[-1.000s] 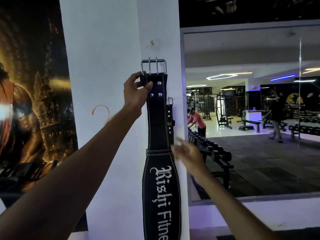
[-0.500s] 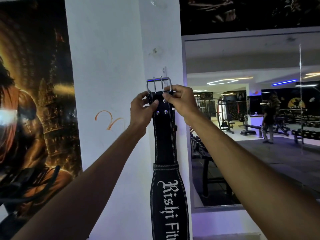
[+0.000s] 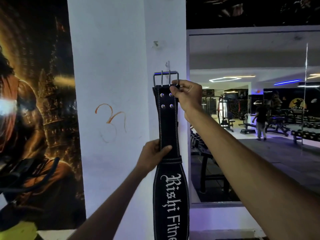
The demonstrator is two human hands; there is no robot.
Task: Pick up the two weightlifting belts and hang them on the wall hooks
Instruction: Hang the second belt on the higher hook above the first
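Left hand (image 3: 153, 155) clamped on black belt (image 3: 168, 129) mid-strap, right hand (image 3: 186, 95) pinching its top by steel buckle (image 3: 165, 78). Hanging upright against white pillar (image 3: 110, 66), buckle just below small hook (image 3: 167, 64). White stitching, four rivets, Gothic lettering "Rishi Fitne", cut off. Beyond, mirror (image 3: 251, 58) reflecting gym.

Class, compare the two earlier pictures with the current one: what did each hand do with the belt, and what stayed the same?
The left hand let go near the buckle and slid down to grip the belt above its loop. The right hand, free at first, came up and now pinches the belt's top right corner. The buckle stays below the wall hook, not yet hung. The pillar is unchanged.
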